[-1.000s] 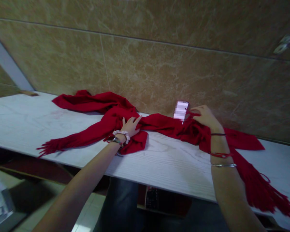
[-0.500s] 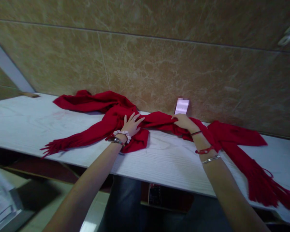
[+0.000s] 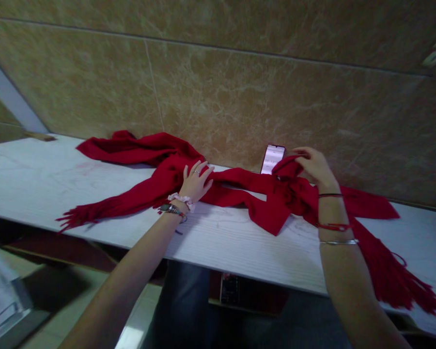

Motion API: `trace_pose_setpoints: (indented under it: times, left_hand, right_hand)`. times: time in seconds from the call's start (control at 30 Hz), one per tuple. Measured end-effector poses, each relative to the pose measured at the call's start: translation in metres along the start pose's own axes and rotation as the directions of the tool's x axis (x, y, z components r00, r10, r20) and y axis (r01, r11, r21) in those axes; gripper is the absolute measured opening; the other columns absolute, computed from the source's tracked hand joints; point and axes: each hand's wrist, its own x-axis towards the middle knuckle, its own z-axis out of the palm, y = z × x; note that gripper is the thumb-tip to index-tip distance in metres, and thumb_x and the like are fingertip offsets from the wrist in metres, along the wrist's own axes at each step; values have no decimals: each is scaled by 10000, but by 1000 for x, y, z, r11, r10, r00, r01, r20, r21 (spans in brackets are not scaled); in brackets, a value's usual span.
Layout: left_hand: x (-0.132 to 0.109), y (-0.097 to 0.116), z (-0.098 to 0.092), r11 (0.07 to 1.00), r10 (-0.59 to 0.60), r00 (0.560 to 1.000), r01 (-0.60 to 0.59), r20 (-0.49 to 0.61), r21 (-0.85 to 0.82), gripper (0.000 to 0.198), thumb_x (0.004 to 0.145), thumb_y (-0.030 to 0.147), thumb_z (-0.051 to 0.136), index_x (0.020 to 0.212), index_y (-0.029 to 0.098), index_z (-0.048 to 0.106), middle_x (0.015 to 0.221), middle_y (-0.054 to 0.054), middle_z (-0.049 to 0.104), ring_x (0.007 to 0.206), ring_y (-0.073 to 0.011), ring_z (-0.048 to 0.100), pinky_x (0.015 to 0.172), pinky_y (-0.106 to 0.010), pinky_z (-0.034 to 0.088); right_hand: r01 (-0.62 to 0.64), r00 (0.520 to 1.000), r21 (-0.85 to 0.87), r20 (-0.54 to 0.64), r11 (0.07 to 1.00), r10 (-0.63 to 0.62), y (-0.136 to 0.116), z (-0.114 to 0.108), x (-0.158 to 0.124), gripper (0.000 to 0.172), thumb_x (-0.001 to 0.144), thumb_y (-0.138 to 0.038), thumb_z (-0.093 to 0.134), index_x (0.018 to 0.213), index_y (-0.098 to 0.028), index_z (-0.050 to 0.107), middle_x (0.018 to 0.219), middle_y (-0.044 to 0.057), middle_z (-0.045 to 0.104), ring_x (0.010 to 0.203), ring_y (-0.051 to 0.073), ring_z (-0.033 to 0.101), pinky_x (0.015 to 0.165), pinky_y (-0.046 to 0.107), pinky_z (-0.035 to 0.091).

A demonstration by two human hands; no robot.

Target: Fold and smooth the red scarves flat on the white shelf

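Note:
A long red scarf [image 3: 148, 194] lies twisted across the white bench top, with fringed ends at the lower left and lower right. My left hand [image 3: 196, 183] rests on its middle left part, fingers spread and pressing the cloth down. To the right, my right hand [image 3: 314, 167] pinches a fold of the scarf and lifts it a little above the surface. Bunched cloth lies just below that hand, and a loose flap hangs toward the front of the bench. Some of the scarf on the right is hidden behind my right forearm.
A phone [image 3: 272, 159] with a lit screen leans on the tiled wall [image 3: 210, 97] behind the scarf. The narrow white bench top [image 3: 225, 242] ends in front of my legs. A small wooden piece [image 3: 39, 136] lies at the far left. Papers [image 3: 2, 310] show low at the left.
My right hand has moved right and up, raising a fold of the scarf. A flap in the middle has shifted to the right. My left hand stays nearly in place.

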Motion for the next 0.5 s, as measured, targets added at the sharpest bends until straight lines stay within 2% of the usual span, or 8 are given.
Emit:
trace_pose_setpoints:
  times: [0.07,0.1,0.2,0.23,0.3,0.37,0.43,0.5]
  left_hand:
    - [-2,1,5,999,50,991,-52,121,13,509,848,392,499,1336,275,411,1450,-97,286,1343,-315,207,1043,-598,158]
    - [-3,0,8,997,66,981,-71,184,19,568,828,440,526,1356,293,378,1466,-96,250,1347,-339,180,1027,-623,160]
    - [-6,-9,13,997,34,957,-53,289,57,651,816,490,530,1394,295,303,1478,-107,217,1351,-364,152,1008,-648,173]
    - [-7,-12,13,997,9,957,-33,291,76,640,828,481,514,1398,284,299,1475,-113,223,1351,-361,155,1007,-644,183]
    - [-8,-15,13,994,-22,960,-8,278,108,584,854,448,481,1389,273,324,1464,-119,252,1348,-352,175,1006,-636,201]
    - [-9,-16,12,991,-24,967,-10,252,131,525,868,423,463,1365,278,373,1447,-119,293,1340,-345,207,1006,-636,199]
    - [-9,-16,11,989,-36,978,6,205,147,480,877,413,446,1338,281,418,1432,-121,324,1331,-348,233,1002,-646,184]
    - [-10,-17,12,986,-75,984,49,162,158,453,884,411,429,1313,268,457,1422,-132,339,1327,-359,237,996,-660,170]
  right_hand:
    - [12,997,-18,76,1000,-11,-16,24,1,624,639,-415,686,1196,-170,552,1126,141,601,1034,280,577,864,399,456]
    - [28,984,-58,176,998,-18,-26,38,3,649,637,-415,691,1218,-169,537,1153,146,591,1051,282,570,878,395,449]
    - [67,890,-170,456,983,18,-60,81,8,658,613,-344,724,1221,-172,541,1174,148,593,1044,276,581,864,353,459]
    - [69,879,-174,477,982,23,-70,93,10,618,616,-300,723,1198,-167,562,1149,150,611,1018,271,595,838,335,470]
    - [39,895,-208,442,977,58,-83,106,13,433,713,-198,613,1141,-132,595,1079,178,640,973,282,612,801,363,477]
    - [18,919,-219,387,976,70,-83,103,18,336,755,-106,493,1060,-125,631,1020,168,662,943,269,620,795,366,470]
    - [6,946,-179,320,984,52,-69,82,22,337,744,-61,445,987,-157,659,985,103,682,930,219,620,822,318,456]
    - [-51,993,-38,105,998,55,-45,50,25,346,732,-61,436,965,-165,670,963,62,691,905,193,614,826,297,455]
